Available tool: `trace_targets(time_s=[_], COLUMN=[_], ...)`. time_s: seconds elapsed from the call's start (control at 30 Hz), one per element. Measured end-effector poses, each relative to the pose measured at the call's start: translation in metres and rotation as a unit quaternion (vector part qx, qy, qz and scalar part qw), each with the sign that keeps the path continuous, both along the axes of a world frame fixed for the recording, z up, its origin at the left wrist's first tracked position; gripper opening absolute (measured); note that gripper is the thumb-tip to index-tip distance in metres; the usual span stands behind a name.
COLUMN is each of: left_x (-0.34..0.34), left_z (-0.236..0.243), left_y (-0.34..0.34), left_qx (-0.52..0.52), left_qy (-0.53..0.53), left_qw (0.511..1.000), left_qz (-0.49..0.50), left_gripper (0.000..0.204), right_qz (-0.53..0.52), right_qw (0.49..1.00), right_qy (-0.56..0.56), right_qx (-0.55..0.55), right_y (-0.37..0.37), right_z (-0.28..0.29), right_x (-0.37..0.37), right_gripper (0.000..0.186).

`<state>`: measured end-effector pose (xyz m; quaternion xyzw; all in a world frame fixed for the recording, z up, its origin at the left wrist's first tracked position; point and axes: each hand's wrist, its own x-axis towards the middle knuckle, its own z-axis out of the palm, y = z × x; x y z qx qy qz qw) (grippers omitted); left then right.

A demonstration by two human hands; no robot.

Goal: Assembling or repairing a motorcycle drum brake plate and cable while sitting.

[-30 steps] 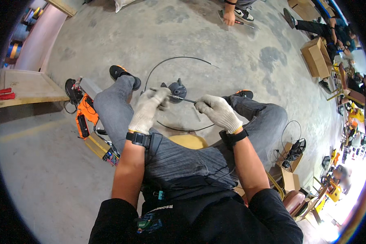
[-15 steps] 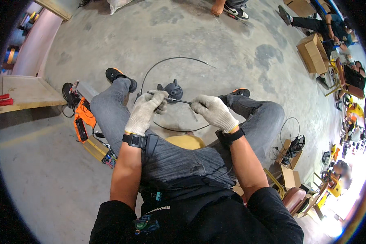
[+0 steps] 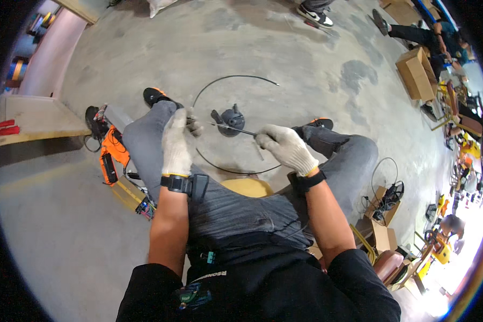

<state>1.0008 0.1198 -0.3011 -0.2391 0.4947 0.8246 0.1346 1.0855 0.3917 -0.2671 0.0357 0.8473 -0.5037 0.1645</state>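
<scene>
Both my hands wear white knit gloves and are raised above the floor between my knees. A black cable (image 3: 228, 77) curves in a wide loop beyond and below them, one free tip pointing right. My right hand (image 3: 285, 148) pinches a straight black stretch of cable (image 3: 242, 131) that points toward my left hand. My left hand (image 3: 180, 138) has its fingers closed around a thin part of the cable, whose exact grip is partly hidden. A thin, paler length spans the gap near the left fingers. Behind the cable, a dark round device with a lever (image 3: 232, 119) rests on the floor.
An orange and black tool (image 3: 112, 150) and a yellow-edged metal case (image 3: 130, 194) lie beside my left leg. A low wooden board (image 3: 43, 119) bears red-handled things. To the right are cartons (image 3: 415, 73), chairs and seated people. A person's shoe (image 3: 315, 16) is at the far edge.
My left hand has moved left, widening the gap to my right hand, which shifted slightly right. The cable's far tip moved slightly left. The other person's hand left the view near the shoe.
</scene>
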Motion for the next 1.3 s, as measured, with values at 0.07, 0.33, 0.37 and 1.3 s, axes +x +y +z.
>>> trace_targets(time_s=[0.07,0.33,0.37,1.3], left_x=[0.0,0.001,0.001,0.004], left_z=[0.002,0.008,0.007,0.013], left_y=[0.001,0.005,0.004,0.01], left_qx=[-0.026,0.024,0.042,-0.084], left_qy=[0.004,0.081,0.083,0.053], left_qw=[1.0,0.995,0.994,0.981], left_qz=[-0.004,-0.06,-0.054,-0.17], left_gripper=[0.025,0.023,0.024,0.027], right_qz=[0.001,-0.019,-0.014,-0.022], right_qw=[0.999,1.0,1.0,0.999], right_qy=[-0.013,-0.008,-0.002,0.03], right_qx=[0.03,0.015,0.018,0.004], right_y=[0.001,0.001,0.001,-0.005], right_z=[0.0,-0.001,0.0,0.005], right_x=[-0.001,-0.002,-0.002,-0.002], right_gripper=[0.026,0.022,0.022,0.022])
